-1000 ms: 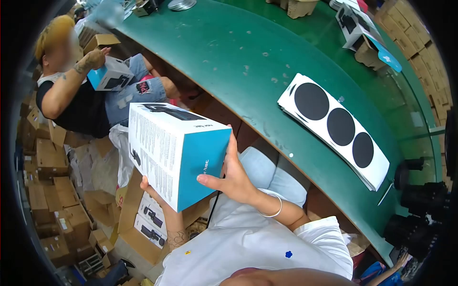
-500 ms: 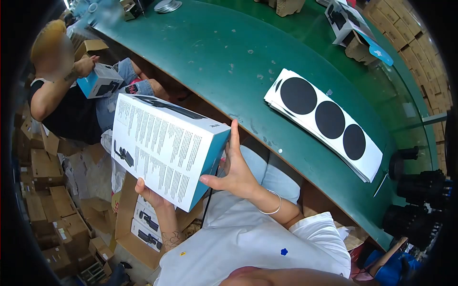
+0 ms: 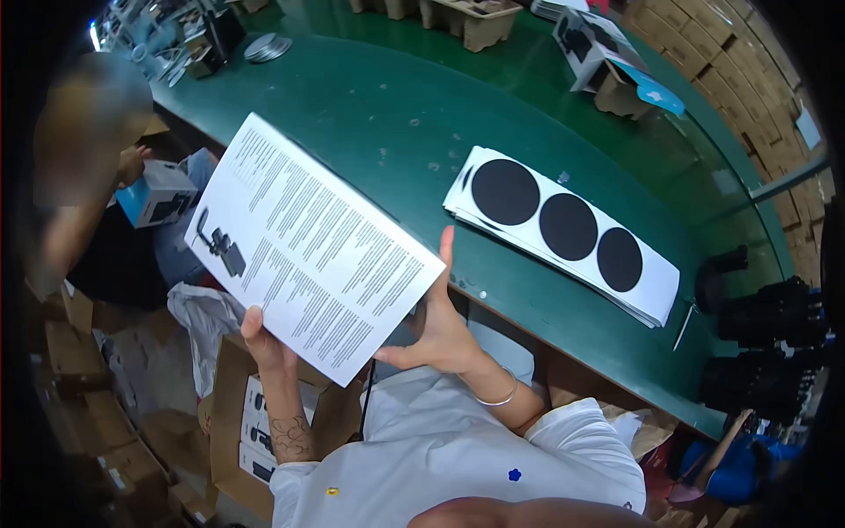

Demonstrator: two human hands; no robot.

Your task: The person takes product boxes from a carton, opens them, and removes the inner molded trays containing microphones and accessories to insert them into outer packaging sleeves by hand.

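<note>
Between my two hands a white retail box [image 3: 308, 255] is held up in front of my chest. Its large printed face, with columns of small text and a picture of a black device on an arm, is turned toward me. My left hand [image 3: 268, 341] grips the lower left edge, thumb on the printed face and fingers mostly hidden behind. On the right end, my right hand [image 3: 437, 330] clasps the box with thumb and forefinger spread along its edge. To the right, a stack of white sheets [image 3: 550, 255] with three large black circles lies on the green table.
Beside my left forearm stands an open carton [image 3: 227, 440] holding similar boxes. A co-worker [image 3: 97, 202] at left holds another box [image 3: 158, 194]. An opened box [image 3: 598, 53] and cardboard trays [image 3: 475, 22] sit at the table's far side. Black devices [image 3: 770, 326] stand at right.
Both hands have tilted the box so its printed face turns more fully toward me and its blue end no longer shows. My view has shifted, and the co-worker appears lower.
</note>
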